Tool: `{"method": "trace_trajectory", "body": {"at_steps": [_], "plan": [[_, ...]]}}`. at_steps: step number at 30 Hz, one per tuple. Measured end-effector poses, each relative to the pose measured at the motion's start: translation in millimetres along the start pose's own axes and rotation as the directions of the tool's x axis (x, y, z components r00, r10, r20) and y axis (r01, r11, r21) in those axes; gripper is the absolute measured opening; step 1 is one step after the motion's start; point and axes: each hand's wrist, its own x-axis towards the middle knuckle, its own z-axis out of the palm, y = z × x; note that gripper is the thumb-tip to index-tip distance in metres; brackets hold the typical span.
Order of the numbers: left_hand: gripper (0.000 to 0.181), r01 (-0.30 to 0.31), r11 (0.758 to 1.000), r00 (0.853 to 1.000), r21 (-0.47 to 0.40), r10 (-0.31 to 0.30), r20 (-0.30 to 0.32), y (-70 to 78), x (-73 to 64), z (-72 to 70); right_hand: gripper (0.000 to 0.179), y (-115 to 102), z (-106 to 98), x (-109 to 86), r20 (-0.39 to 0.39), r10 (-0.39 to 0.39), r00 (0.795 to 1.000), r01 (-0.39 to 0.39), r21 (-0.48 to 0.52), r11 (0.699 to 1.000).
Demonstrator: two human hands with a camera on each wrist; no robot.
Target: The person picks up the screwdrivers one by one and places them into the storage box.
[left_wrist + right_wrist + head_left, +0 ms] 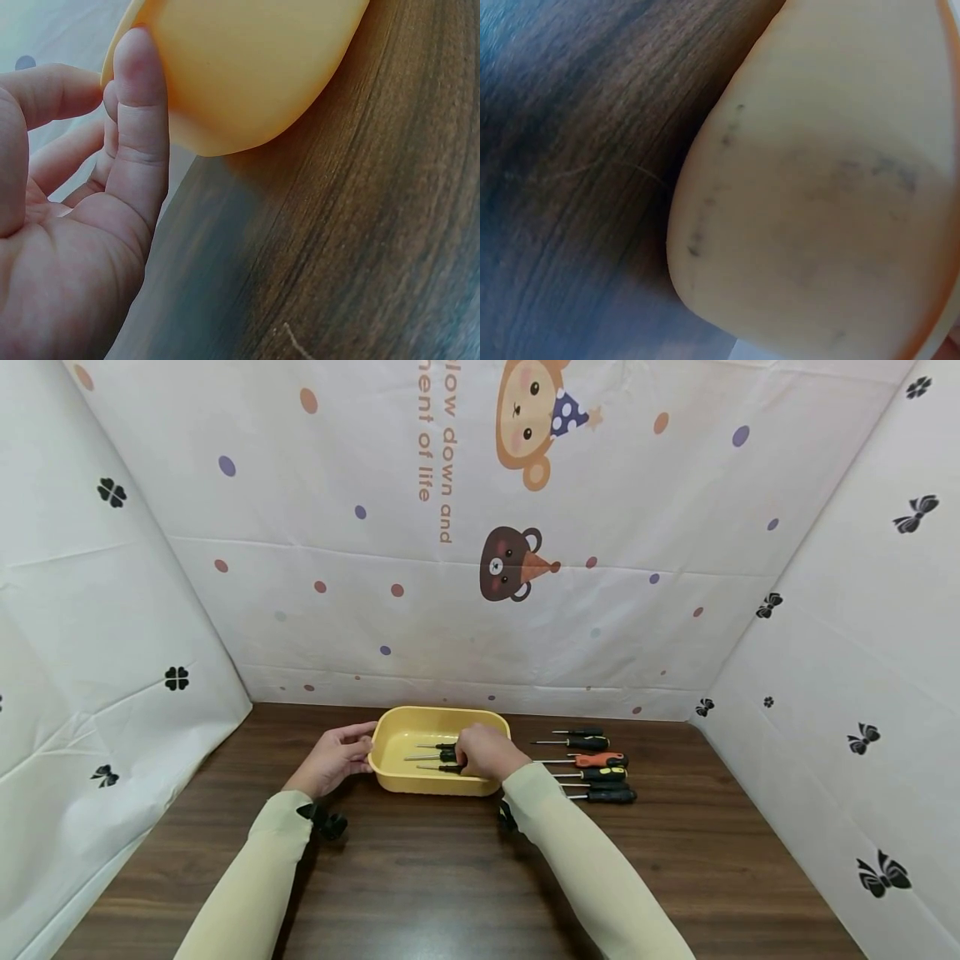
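A yellow plastic tray (442, 785) stands on the wooden table, with several small dark-handled screwdrivers (432, 758) lying in it. At the tray's left end my left hand (337, 758) touches the outside of the wall and rim with fairly straight fingers. In the left wrist view, the left hand (82, 247) has one finger upright against the wall. My right hand (489, 753) reaches over the tray's right part and pinches a screwdriver by its handle; the fingertips are mostly hidden. The right wrist view shows the tray's outer wall (802, 210), not the working fingers.
Right of the tray lies a row of screwdrivers (592, 774), one with an orange handle (602, 760). The brown table (420, 877) meets a printed white sheet (390, 618) behind and white sheets at both sides.
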Motion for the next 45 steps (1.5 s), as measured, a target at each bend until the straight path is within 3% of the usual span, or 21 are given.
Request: {"method": "trace_trajectory", "body": {"at_steps": [16,33,41,45], "plan": [[0.056,-0.006,1.000,1.000,0.000,0.006,-0.008,-2.8,1.6,1.7,0.064,-2.8,-1.6,-0.4,-0.004,0.041,0.999,-0.041,0.020,0.999],[0.057,-0.007,1.000,1.000,-0.001,0.007,0.001,-2.0,-0.9,0.4,0.058,5.6,-2.8,-2.9,-0.001,0.040,0.999,-0.039,0.039,0.998],[0.057,-0.007,1.000,1.000,-0.004,0.007,-0.002,-2.1,-0.4,-0.3,0.044,10.6,-9.0,-12.1,-0.051,0.046,0.998,-0.043,0.059,0.997],[0.057,-0.011,1.000,1.000,-0.002,0.011,-0.002,-1.5,-0.7,-0.2,0.021,14.8,-11.7,-18.3,-0.083,0.078,0.994,-0.067,0.127,0.990]]}}
